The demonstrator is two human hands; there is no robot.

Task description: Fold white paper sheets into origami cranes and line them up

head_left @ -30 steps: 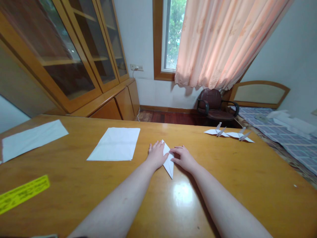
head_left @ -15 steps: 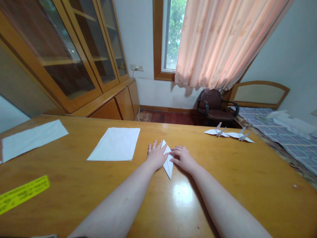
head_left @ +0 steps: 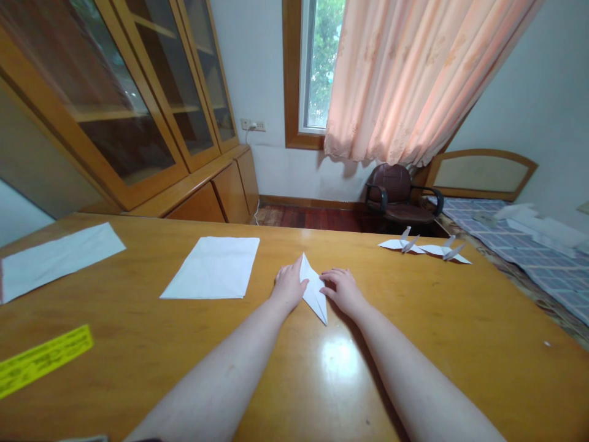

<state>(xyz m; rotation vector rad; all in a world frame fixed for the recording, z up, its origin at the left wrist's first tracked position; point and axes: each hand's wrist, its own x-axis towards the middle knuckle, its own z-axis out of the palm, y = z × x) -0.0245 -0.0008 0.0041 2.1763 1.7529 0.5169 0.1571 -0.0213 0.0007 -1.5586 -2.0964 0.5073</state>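
Note:
A white paper folded into a long pointed diamond (head_left: 314,290) lies on the wooden table (head_left: 115,325), just ahead of me. My left hand (head_left: 289,285) presses on its left side, fingers spread over the edge. My right hand (head_left: 343,291) holds its right side, with the fingertips on the paper. The middle of the fold shows between my hands, and its lower tip points toward me.
A flat white sheet (head_left: 211,268) lies left of my hands, with a second sheet (head_left: 57,262) further left. A yellow printed strip (head_left: 43,361) sits near the left edge. Two paper cranes (head_left: 423,247) stand at the far right. A bed (head_left: 543,264) lies beyond the table's right edge.
The folded paper has turned, its lower tip swinging right. My right hand has shifted slightly right along with it.

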